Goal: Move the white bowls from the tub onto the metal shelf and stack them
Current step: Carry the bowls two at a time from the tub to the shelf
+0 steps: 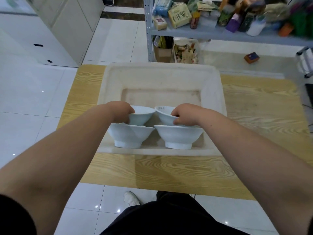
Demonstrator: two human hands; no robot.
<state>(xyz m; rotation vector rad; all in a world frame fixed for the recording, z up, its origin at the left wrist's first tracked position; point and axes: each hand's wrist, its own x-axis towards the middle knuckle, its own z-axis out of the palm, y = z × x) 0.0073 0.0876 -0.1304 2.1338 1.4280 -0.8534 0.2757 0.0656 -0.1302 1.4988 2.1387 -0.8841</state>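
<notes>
4 white bowls in white tub on wood-grain worktop. Left hand grips far-left bowl, fingers curled over rim. Right hand pinches far-right bowl at rim, bowl tilted. Near-left bowl and near-right bowl upright on tub floor, side by side by near wall. Metal shelf beyond tub, crowded with packets.

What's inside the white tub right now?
Four white bowls: near left bowl and near right bowl stand; left hand grips far left bowl, right hand far right bowl. The far bowls' bases are hidden.
</notes>
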